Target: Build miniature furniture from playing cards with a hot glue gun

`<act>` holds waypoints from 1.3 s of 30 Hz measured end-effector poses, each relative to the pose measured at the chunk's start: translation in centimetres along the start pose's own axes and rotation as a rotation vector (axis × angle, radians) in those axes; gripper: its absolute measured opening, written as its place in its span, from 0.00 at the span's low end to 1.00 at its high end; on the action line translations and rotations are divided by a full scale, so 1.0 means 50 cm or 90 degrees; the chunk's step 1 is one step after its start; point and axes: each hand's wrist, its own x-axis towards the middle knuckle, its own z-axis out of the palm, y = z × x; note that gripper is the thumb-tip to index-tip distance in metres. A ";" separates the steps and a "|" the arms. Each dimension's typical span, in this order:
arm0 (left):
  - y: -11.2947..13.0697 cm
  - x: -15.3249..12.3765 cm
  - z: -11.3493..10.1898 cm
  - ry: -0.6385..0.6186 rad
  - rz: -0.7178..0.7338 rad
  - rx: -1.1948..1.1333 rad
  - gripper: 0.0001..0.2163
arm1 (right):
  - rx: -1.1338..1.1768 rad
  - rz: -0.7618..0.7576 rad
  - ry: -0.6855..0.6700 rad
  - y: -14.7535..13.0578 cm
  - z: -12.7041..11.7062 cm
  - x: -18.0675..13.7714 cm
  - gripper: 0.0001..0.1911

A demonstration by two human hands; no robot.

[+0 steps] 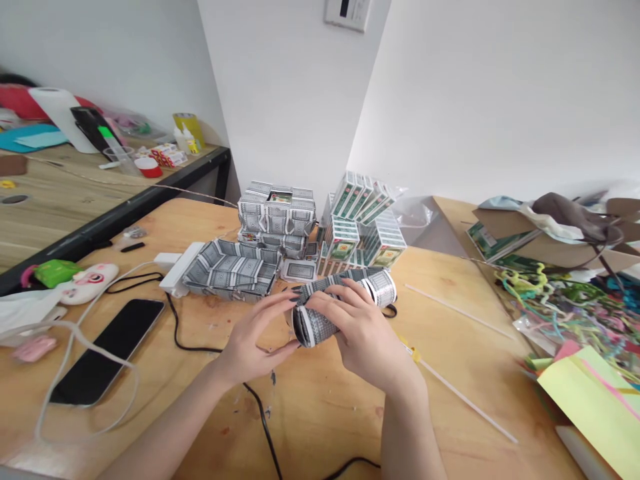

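Observation:
A roll made of grey patterned playing cards (345, 303) lies low over the wooden table, held from both sides. My left hand (260, 333) pinches its near end with fingers curled. My right hand (363, 333) wraps over the top of the roll, fingers closed on it. Just behind sit a folded card tray (233, 270), a stacked card construction (277, 217) and a pile of green-and-white card boxes (365, 227).
A black phone (107, 350) with white and black cables lies at the left. Thin white sticks (465, 397) lie at the right, beside coloured pipe cleaners (560, 300) and yellow paper (595, 393). A second, cluttered table stands at the far left.

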 end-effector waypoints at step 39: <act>-0.019 0.005 -0.012 -0.058 -0.153 -0.046 0.26 | 0.140 0.013 0.033 0.038 0.017 0.008 0.32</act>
